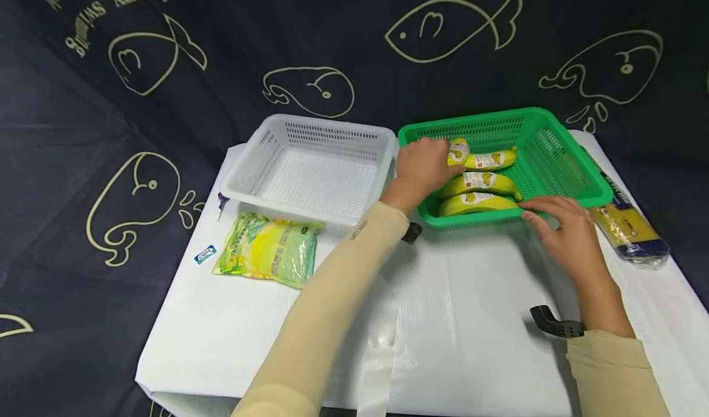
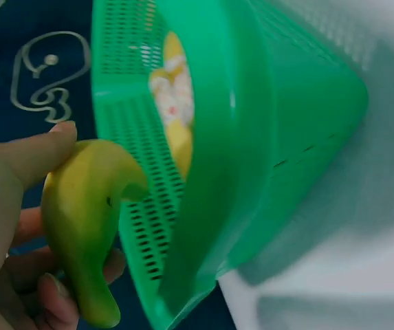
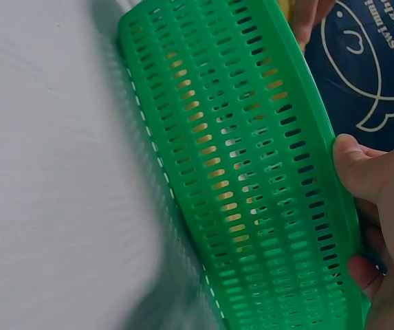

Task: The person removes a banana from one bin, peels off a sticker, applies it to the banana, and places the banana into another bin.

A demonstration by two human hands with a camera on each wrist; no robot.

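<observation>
At two o'clock on the bench (image 1: 471,318) sits one green basket (image 1: 559,158) holding three packaged bananas. The left hand (image 1: 423,165) reaches over the basket's nine o'clock wall and curls its fingers and thumb round the far banana (image 1: 487,158), the one at twelve o'clock in the row; the left wrist view shows that fruit (image 2: 86,227) gripped against the perforated wall. The other two bananas (image 1: 479,183) (image 1: 476,203) lie side by side nearer the six o'clock rim. The right hand (image 1: 565,232) rests on that near rim, thumb on its edge and fingers loosely bent along the outside wall (image 3: 252,179), gripping nothing firmly. One white basket (image 1: 310,165) stands just beside the green one, at nine o'clock of it. One yellow-green pouch (image 1: 268,248) lies at six o'clock of the white basket, with a small label (image 1: 205,254) beside it. One long packet (image 1: 628,226), its print too small to read, lies at three o'clock, partly hidden behind the green basket. Both wrist views are blurred.
</observation>
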